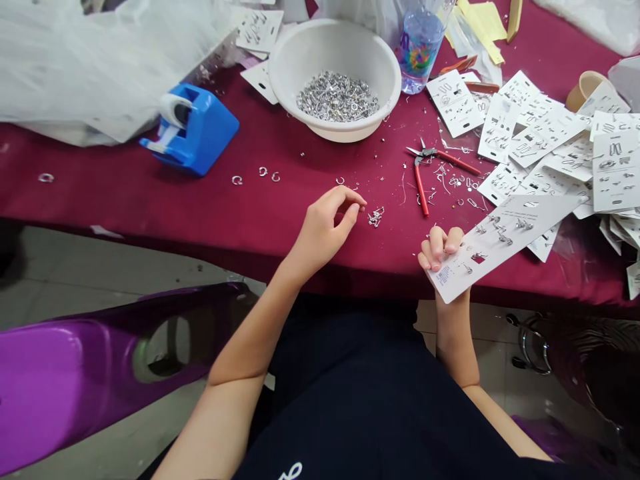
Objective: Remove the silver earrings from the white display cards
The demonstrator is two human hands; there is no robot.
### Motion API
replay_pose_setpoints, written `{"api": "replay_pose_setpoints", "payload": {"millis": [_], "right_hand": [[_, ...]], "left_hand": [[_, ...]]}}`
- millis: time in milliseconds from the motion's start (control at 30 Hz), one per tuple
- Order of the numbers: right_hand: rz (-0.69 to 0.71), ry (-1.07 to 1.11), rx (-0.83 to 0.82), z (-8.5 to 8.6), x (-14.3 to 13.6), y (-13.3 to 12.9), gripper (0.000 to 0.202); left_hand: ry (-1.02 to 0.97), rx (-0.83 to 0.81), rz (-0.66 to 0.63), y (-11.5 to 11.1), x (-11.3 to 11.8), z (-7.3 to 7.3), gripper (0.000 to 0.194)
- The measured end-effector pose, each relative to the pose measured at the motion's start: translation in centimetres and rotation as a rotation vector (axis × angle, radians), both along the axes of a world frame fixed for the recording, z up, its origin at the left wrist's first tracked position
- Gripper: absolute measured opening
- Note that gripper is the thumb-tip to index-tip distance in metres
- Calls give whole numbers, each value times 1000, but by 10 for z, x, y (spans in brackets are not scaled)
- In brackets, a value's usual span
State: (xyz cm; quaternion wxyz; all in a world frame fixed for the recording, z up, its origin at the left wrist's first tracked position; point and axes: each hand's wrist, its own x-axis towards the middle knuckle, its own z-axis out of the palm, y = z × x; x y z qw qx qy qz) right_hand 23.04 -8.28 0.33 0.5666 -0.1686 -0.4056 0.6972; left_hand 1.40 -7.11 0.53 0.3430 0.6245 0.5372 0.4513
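Observation:
My right hand (440, 249) grips a white earring card (500, 237) by its lower left end, fingertips curled over the edge. Several pairs of silver earrings sit on the card, and a price sticker lies near my fingers. My left hand (327, 223) hovers at the table edge, thumb and index finger apart with nothing visible between them. Just right of its fingertips is a small pile of silver earring pieces (375, 217). Red-handled pliers (425, 157) lie spread on the table beyond both hands, among loose metal bits.
A white bowl (280, 63) holds many small silver pieces. To its left stands a blue tape dispenser (210, 130), to its right a plastic bottle (420, 50). Filled earring cards (545, 133) are heaped at right. A purple chair (65, 373) stands at lower left.

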Motion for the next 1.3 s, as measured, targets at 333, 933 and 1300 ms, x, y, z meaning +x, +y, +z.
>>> {"api": "replay_pose_setpoints", "payload": {"millis": [333,933,1300], "right_hand": [[-110,-51,-135,5,-3,-2,50],[-92,-46,-134,4,-2,0,62],[-48,41,-61,7,0,-4,52]], "left_hand": [[128,16,-21,9,6,2,14],[87,56,-155,30,25,14,13],[241,89,-270,64,64,21,9]]}}
